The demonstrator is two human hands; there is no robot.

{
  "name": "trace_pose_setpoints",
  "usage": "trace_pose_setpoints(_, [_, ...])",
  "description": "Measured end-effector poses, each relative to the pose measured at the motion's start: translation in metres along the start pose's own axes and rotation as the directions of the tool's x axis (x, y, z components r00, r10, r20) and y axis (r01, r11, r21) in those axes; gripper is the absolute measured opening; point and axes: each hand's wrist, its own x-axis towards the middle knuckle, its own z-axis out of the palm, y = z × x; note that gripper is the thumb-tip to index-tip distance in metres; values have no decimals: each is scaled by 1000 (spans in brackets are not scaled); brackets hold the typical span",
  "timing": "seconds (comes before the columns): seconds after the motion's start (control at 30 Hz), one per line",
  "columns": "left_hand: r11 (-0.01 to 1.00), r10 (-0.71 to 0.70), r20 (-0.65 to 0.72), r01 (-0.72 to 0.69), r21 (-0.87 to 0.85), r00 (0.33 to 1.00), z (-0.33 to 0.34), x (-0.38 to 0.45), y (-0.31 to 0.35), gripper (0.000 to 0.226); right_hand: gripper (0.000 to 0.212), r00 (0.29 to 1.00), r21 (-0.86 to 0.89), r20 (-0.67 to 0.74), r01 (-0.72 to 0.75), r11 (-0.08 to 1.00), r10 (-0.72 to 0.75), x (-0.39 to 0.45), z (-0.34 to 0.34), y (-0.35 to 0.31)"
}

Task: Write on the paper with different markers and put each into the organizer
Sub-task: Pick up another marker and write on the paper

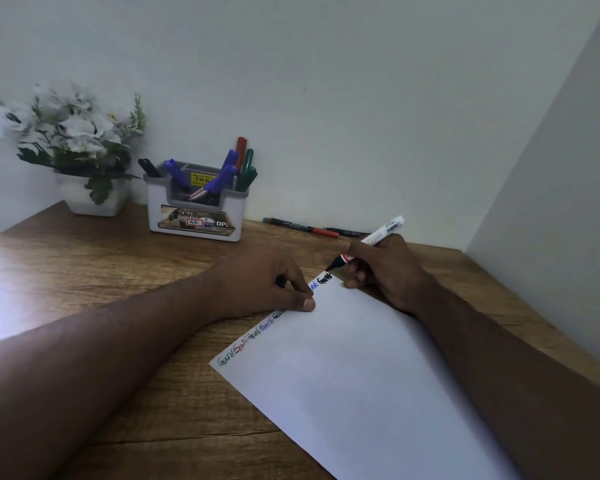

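Observation:
A white sheet of paper lies slanted on the wooden desk, with a row of words in green, red, blue and black along its far edge. My right hand grips a white-barrelled black marker; its tip sits at the paper's far corner beside a black word. My left hand rests on the paper's far edge, thumb pressing it down, and something small and dark shows between its curled fingers. The grey organizer stands at the back and holds several blue, green, red and black markers.
Thin loose markers with green and red ends lie on the desk by the wall, right of the organizer. A white pot of white flowers stands at the back left. Walls close the desk at the back and right.

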Motion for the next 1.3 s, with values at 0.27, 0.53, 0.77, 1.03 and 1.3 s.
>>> trace_pose_setpoints(0.27, [1000,16,14,-16,9,1000,-1,-1,1,28,16,999,-88,36,43,995,-39,-1,1,0])
trace_pose_setpoints(0.53, [929,-82,-196,4,-369,977,-4,-3,-6,43,25,999,279,16,23,960,-29,-2,-5,-17])
trace_pose_setpoints(0.77, [926,-109,-289,-8,-377,951,-2,-2,-14,43,21,980,266,116,125,956,-161,-7,10,-33])
trace_pose_setpoints(1.03, [907,-135,-259,15,-421,956,-3,-2,-12,40,12,947,115,212,221,968,-242,-10,20,-30])
trace_pose_setpoints(1.3, [894,-134,-252,7,-449,958,-6,-3,-8,27,12,945,30,189,267,963,-268,-13,28,-32])
